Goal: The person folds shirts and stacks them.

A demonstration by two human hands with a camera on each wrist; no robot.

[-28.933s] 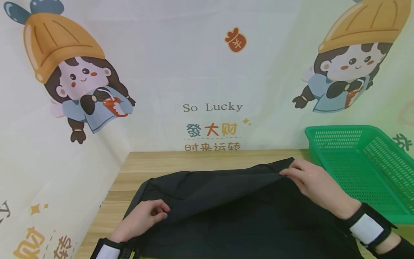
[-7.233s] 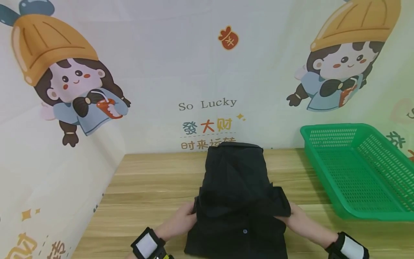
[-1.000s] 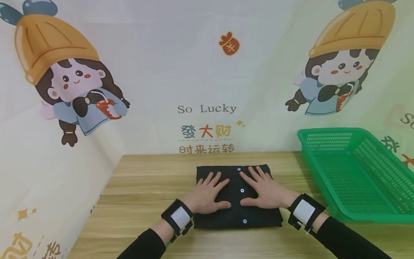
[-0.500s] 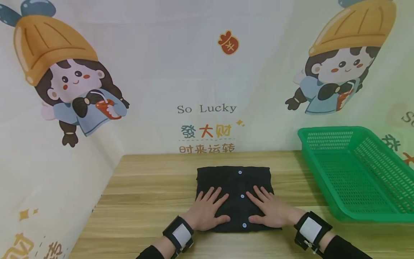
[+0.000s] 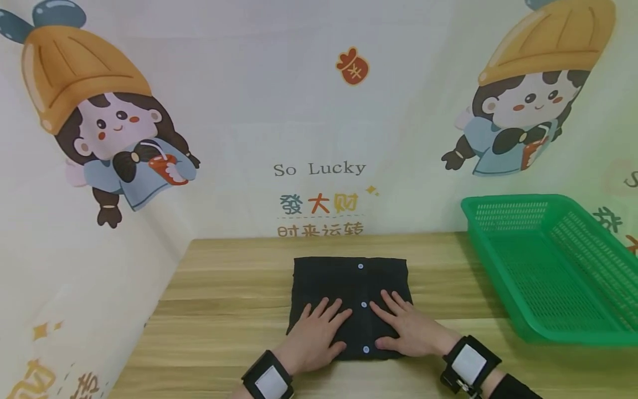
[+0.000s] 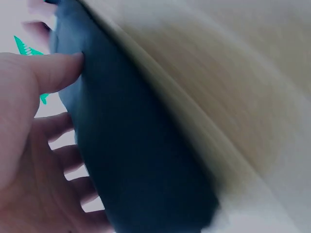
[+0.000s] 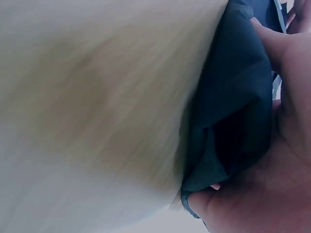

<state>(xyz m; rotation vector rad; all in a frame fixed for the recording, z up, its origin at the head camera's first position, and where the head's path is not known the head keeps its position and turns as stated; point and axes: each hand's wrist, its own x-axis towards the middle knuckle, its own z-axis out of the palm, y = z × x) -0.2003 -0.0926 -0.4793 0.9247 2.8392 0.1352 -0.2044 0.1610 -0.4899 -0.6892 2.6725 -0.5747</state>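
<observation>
A black button-up shirt (image 5: 324, 280), folded into a compact rectangle, lies on the wooden table with a column of pale buttons facing up. My left hand (image 5: 315, 339) rests on its near left part, fingers spread. On the near right part lies my right hand (image 5: 412, 331), also with spread fingers, its thumb close to the lowest button. In the left wrist view the thumb touches the dark cloth (image 6: 131, 145) near its edge. The right wrist view shows layered folds (image 7: 238, 82) at the shirt's side, beside the palm. The shirt's underside is hidden.
A green plastic basket (image 5: 563, 277) with perforated walls stands at the right, holding nothing visible. The wooden table (image 5: 224, 299) extends around the shirt. Behind it hangs a pale printed backdrop (image 5: 319, 111) with cartoon figures, which also covers the left side.
The shirt was spread wide, then narrowed, and is now a small rectangle. Over the last second both spread hands slid toward the near edge, and the shirt shifted slightly left.
</observation>
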